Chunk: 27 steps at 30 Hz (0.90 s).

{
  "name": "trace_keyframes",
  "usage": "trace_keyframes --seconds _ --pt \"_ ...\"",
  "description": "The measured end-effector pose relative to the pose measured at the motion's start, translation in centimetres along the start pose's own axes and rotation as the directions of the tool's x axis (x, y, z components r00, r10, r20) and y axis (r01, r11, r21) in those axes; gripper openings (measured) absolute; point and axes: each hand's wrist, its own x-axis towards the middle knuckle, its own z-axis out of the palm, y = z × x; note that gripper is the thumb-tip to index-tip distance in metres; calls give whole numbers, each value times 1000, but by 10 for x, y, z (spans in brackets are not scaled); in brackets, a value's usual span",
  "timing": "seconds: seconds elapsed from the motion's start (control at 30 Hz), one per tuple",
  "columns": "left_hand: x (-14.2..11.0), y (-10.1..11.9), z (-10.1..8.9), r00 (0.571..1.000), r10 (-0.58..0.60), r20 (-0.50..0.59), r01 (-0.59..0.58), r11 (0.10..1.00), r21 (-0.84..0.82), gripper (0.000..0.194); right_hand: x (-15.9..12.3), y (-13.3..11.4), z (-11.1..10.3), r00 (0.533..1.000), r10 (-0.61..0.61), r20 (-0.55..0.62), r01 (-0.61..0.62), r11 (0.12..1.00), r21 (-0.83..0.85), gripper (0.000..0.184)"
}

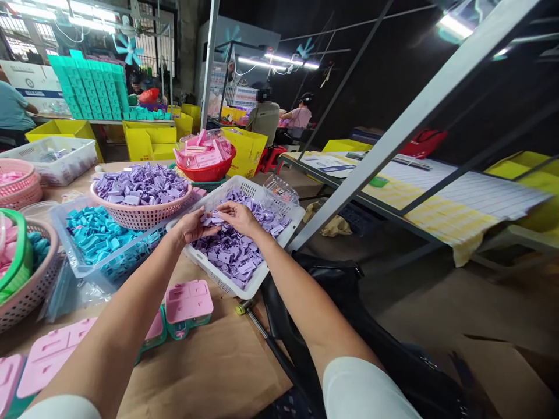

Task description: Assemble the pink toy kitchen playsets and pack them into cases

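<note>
Both my arms reach forward over a white plastic basket (227, 283) filled with several small purple plastic pieces (236, 256). My left hand (192, 226) is closed around a small stack of purple pieces (212, 220) above the basket's near left side. My right hand (238, 216) meets it from the right, its fingers pinched on the same stack. The hands touch each other at the stack.
A pink basket (142, 216) of purple pieces sits left of the white one, above a clear tray of teal pieces (94, 235). Pink cases (188, 301) lie on the brown table. A red bowl (205, 171), yellow bins and other people are behind. A metal frame post (384, 139) slants at right.
</note>
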Motion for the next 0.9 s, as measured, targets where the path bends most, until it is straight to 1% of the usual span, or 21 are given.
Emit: trace_keyframes --seconds 0.07,0.1,0.13,0.2,0.27,0.37,0.47,0.57,0.6,0.7,0.77,0.83,0.9 --pt "-3 0 3 1000 13 -21 -12 999 30 38 4 -8 1 999 -49 17 50 995 -91 29" --pt "-4 0 5 999 28 -30 -26 999 47 36 6 -11 0 997 -65 34 70 979 -189 30" --pt "-6 -1 6 998 46 -38 -43 997 65 31 9 -13 -3 996 -65 56 79 946 -313 32" --pt "-7 -1 7 994 88 -58 -82 993 89 19 13 -12 -11 995 -12 95 62 837 -544 35" --pt "-6 0 7 987 132 -89 -124 989 86 13 16 -5 -20 989 74 129 33 736 -676 33" --pt "-3 2 4 970 193 -150 -186 981 59 16 16 9 -27 971 177 162 -1 678 -735 31" --pt "-3 5 4 965 207 -163 -205 978 30 23 15 16 -27 964 223 145 -32 639 -769 23" --pt "-5 6 4 970 203 -132 -204 979 5 27 14 13 -25 966 214 143 -26 633 -773 27" --pt "-6 6 5 973 196 -124 -197 980 3 26 13 11 -23 966 207 154 -13 637 -771 29" --pt "-7 7 5 980 162 -117 -161 987 18 25 12 10 -20 957 205 206 26 643 -766 24" --pt "-7 7 5 982 145 -117 -143 989 26 27 12 11 -19 951 221 216 26 639 -769 27" --pt "-6 8 4 983 136 -123 -134 991 26 23 12 11 -19 957 213 196 13 645 -764 26" --pt "-4 6 3 982 126 -140 -125 992 18 15 12 8 -18 973 165 164 11 672 -741 21"
